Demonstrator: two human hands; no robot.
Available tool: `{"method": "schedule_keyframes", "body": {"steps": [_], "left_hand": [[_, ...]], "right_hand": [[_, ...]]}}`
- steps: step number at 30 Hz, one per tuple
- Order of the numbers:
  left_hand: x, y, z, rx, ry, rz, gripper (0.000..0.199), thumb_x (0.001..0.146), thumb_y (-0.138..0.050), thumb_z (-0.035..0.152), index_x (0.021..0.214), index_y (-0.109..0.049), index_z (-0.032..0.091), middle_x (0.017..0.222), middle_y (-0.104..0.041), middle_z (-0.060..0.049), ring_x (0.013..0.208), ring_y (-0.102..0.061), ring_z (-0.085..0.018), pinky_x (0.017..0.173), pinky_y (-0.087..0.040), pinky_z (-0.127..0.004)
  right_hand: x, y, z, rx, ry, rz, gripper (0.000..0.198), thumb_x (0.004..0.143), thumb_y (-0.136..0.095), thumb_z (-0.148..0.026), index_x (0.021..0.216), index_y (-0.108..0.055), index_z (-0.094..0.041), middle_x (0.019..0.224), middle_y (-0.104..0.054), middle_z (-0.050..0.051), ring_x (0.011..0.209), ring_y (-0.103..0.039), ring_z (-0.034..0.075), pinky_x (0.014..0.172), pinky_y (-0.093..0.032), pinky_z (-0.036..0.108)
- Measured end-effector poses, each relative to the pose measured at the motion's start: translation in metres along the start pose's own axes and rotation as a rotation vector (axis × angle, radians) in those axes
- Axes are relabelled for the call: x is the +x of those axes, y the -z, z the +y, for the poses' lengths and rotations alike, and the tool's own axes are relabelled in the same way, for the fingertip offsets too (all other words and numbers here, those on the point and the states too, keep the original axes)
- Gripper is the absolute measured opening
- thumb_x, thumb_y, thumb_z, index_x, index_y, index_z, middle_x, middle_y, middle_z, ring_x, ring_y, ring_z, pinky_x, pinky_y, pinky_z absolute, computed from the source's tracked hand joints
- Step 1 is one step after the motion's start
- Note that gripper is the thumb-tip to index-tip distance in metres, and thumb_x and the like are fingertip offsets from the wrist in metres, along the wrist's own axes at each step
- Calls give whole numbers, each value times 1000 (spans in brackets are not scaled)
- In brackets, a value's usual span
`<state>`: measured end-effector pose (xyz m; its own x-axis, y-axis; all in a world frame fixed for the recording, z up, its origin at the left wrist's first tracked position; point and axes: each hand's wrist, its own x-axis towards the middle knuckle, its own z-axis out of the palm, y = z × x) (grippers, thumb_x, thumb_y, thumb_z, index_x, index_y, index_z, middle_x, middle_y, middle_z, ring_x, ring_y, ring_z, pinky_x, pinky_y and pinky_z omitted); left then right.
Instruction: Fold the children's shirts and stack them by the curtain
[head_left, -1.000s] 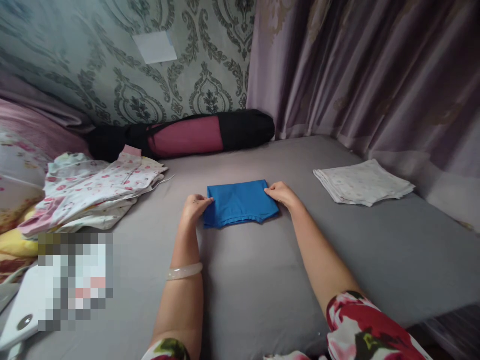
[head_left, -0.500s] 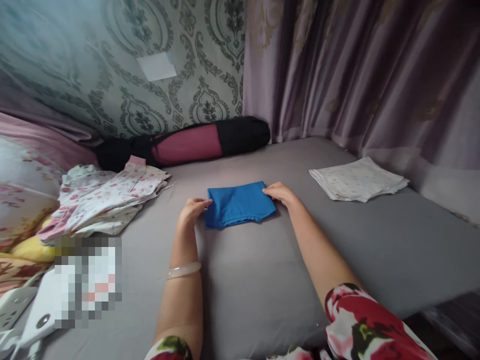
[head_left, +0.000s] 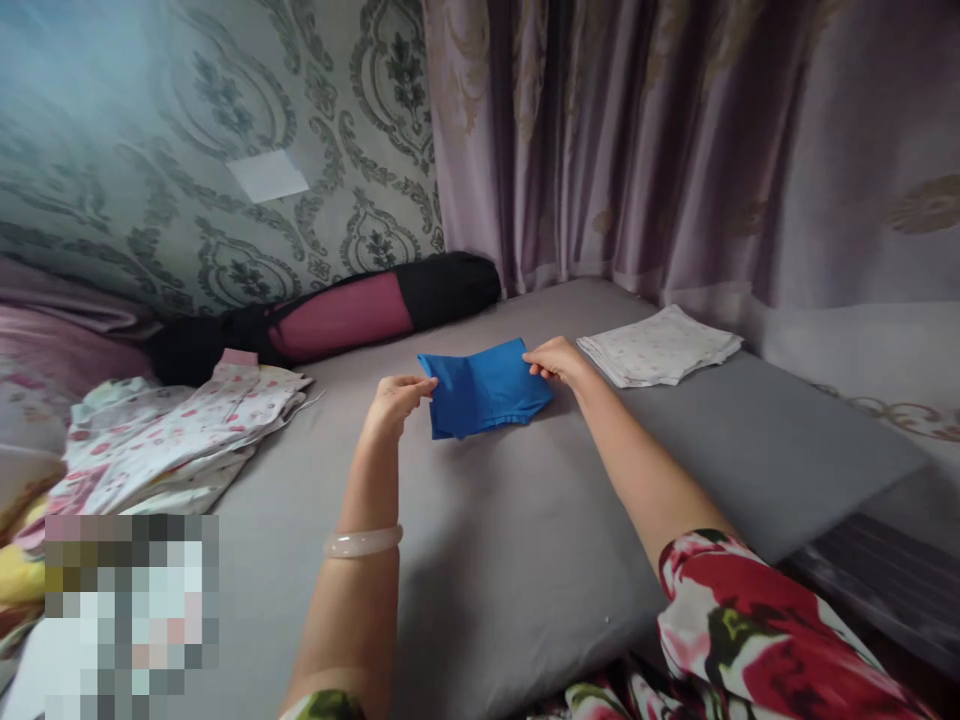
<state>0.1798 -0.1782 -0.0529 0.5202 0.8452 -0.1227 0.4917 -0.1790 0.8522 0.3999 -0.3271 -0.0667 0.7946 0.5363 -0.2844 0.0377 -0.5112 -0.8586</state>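
A folded blue garment point(head_left: 487, 392) hangs slightly above the grey bed, with a shadow beneath it; its exact kind is hard to tell from the fold. My left hand point(head_left: 399, 402) pinches its left side between thumb and fingers. At the upper right corner, my right hand point(head_left: 556, 360) is closed on the cloth in a similar pinch. The fabric sags a little between the two hands. To the right lies a folded pale garment or cloth stack point(head_left: 660, 348) with a faint print, close beyond my right hand.
Printed white and pink clothes point(head_left: 180, 430) lie in a loose pile on the left of the grey bed point(head_left: 525, 540). A long black and maroon bag point(head_left: 341, 318) rests along the wall. Purple curtains point(head_left: 600, 150) hang behind. Blurred-out items sit at the lower left.
Both hands have raised the blue garment off the bed and shifted it toward the pale stack at the right. The view has turned rightward.
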Motion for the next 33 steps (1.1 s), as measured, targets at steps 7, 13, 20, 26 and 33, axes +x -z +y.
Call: {"method": "schedule_keyframes", "body": {"steps": [7, 13, 20, 26, 33], "left_hand": [[2, -54, 35, -147, -96, -87, 28, 63, -72, 42, 71, -74, 15, 65, -68, -6, 56, -47, -12, 54, -36, -26], [1, -108, 64, -283, -136, -173, 23, 67, -68, 34, 75, -74, 13, 71, -70, -7, 55, -44, -10, 54, -36, -24], [1, -175, 98, -379, -167, -275, 18, 71, -67, 29, 74, -74, 13, 72, -71, -8, 56, -48, -10, 55, -39, -24], [3, -230, 122, -509, -110, -365, 11, 73, -68, 21, 66, -71, 13, 65, -67, -6, 55, -49, -9, 55, -39, -22], [8, -277, 132, -532, -48, -385, 15, 74, -67, 17, 61, -68, 12, 57, -63, -3, 48, -43, -6, 53, -38, -20]], "right_hand": [[7, 56, 2, 46, -47, 159, 14, 85, -67, -20, 78, -59, -11, 56, -68, 3, 34, -49, 5, 33, -25, 14], [9, 107, 12, 48, -58, 270, 16, 88, -64, -24, 84, -60, -10, 64, -71, 7, 37, -56, 7, 33, -28, 14], [23, 173, 28, -22, -44, 425, 17, 88, -64, -25, 87, -62, -8, 59, -68, 6, 42, -59, 10, 36, -36, 14], [30, 220, 34, -104, -20, 587, 22, 87, -64, -27, 86, -66, -5, 63, -68, 11, 56, -65, 15, 51, -50, 23], [31, 246, 28, -396, -100, 638, 20, 89, -53, -20, 83, -70, -11, 68, -69, 9, 69, -69, 21, 71, -55, 34]]}}
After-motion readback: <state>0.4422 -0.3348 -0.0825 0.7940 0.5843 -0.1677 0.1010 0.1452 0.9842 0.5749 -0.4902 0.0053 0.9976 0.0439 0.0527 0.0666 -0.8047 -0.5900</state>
